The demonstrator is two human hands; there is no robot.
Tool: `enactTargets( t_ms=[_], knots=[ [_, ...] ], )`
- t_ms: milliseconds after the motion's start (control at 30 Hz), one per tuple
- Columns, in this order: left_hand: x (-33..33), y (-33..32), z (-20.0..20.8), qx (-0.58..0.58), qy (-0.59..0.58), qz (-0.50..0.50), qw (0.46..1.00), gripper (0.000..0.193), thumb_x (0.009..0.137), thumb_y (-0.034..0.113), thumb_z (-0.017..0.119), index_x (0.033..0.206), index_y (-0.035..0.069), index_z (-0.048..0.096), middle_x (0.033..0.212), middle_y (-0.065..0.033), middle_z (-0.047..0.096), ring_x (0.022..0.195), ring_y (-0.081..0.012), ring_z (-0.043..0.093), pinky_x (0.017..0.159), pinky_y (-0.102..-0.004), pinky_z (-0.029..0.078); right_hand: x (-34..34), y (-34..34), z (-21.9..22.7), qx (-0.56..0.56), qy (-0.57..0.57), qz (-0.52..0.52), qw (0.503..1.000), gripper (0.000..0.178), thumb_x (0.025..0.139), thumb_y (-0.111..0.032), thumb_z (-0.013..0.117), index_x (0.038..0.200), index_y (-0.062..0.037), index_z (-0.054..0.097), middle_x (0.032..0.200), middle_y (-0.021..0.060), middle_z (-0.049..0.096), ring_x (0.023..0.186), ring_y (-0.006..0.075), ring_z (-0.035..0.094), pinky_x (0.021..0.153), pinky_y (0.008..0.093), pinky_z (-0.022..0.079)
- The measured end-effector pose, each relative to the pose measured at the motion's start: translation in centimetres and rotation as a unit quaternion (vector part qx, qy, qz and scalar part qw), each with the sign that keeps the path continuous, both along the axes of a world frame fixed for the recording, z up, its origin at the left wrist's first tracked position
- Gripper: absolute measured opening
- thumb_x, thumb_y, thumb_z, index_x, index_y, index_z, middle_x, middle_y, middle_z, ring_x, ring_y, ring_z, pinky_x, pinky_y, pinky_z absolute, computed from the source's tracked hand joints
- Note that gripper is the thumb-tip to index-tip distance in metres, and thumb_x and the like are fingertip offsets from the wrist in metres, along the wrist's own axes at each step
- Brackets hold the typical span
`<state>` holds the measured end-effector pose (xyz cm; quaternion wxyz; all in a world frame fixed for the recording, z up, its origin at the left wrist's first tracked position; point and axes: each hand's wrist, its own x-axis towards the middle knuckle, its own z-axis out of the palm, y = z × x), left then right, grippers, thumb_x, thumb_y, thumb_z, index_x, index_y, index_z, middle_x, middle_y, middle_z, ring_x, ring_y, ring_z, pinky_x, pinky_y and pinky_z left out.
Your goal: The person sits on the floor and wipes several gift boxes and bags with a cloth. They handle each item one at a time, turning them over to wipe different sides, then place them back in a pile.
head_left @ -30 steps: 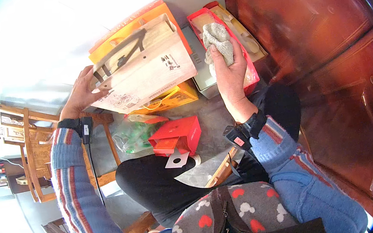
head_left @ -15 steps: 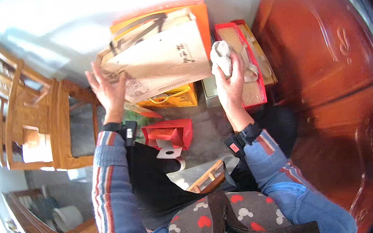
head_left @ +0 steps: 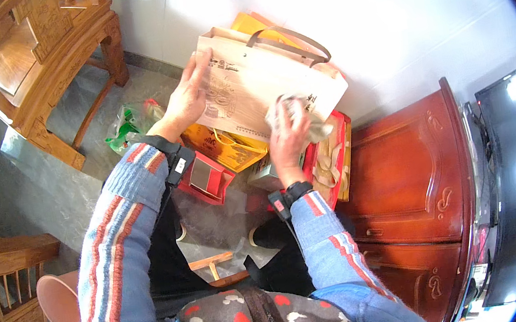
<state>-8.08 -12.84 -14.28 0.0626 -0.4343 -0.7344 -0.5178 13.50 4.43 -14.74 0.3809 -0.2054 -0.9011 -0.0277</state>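
A large beige paper bag (head_left: 242, 91) with dark handles stands tilted against the wall, dark printing on its front. My left hand (head_left: 188, 98) rests along its left edge, fingers stretched out against the paper. With my right hand (head_left: 288, 141) I press a crumpled whitish cloth (head_left: 319, 128) to the lower right of the bag's front. The fingers are bent over the cloth and somewhat blurred. Below the bag sit a yellow gift bag (head_left: 241, 155) and a red bag or box (head_left: 208, 180).
Orange packaging (head_left: 246, 22) stands behind the bag. A red-rimmed box (head_left: 337, 167) lies beside a reddish-brown cabinet (head_left: 403, 174). At left are a carved wooden chair (head_left: 58, 76) and green plastic (head_left: 123, 130) on the grey floor. A pink bucket (head_left: 62, 304) stands lower left.
The view has turned toward the right. My right hand has brought the cloth from beside the bag onto its front. My left hand has closed in against the bag's edge.
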Motion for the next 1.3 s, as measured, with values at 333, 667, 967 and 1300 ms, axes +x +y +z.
enactTargets(
  t_ms=[333, 667, 967, 1300],
  knots=[
    [-1.5, 0.6, -1.6, 0.034, -0.078, -0.063, 0.994, 0.075, 0.089, -0.011, 0.047, 0.155, 0.025, 0.044, 0.166, -0.0275, 0.022, 0.151, -0.0425, 0.031, 0.121, -0.0394, 0.033, -5.8, 2.2, 6.6, 0.087, -0.017, 0.089, 0.992, 0.055, 0.084, 0.001, 0.059, 0.137, -0.0141, 0.066, 0.137, 0.0154, 0.053, 0.120, 0.0392, 0.050, 0.103, 0.0513, 0.044],
    [-0.9, 0.0, -1.4, 0.014, -0.106, -0.037, 0.994, 0.069, 0.090, -0.013, 0.044, 0.152, 0.018, 0.047, 0.169, -0.0232, 0.018, 0.153, -0.0414, 0.027, 0.122, -0.0414, 0.033, -7.2, -4.7, -0.6, 0.058, -0.208, 0.248, 0.945, 0.047, 0.084, -0.002, 0.060, 0.128, -0.0156, 0.067, 0.135, 0.0098, 0.054, 0.125, 0.0336, 0.051, 0.104, 0.0463, 0.047],
    [-1.1, 0.6, -1.1, 0.048, -0.137, -0.032, 0.989, 0.064, 0.092, -0.009, 0.044, 0.152, 0.012, 0.040, 0.161, -0.0251, 0.036, 0.147, -0.0417, 0.038, 0.118, -0.0428, 0.037, -11.4, -3.5, 3.5, 0.065, -0.110, 0.227, 0.966, 0.060, 0.074, 0.007, 0.062, 0.131, -0.0119, 0.066, 0.133, 0.0130, 0.056, 0.121, 0.0371, 0.051, 0.105, 0.0479, 0.043],
    [-1.2, 0.7, -1.2, -0.007, -0.177, -0.014, 0.984, 0.082, 0.092, -0.007, 0.043, 0.166, 0.019, 0.016, 0.158, -0.0261, 0.040, 0.144, -0.0412, 0.043, 0.114, -0.0435, 0.040, -13.7, -4.2, 4.8, 0.092, -0.163, 0.200, 0.962, 0.051, 0.088, 0.000, 0.059, 0.136, -0.0174, 0.064, 0.146, 0.0097, 0.050, 0.132, 0.0348, 0.046, 0.112, 0.0493, 0.041]
  ],
)
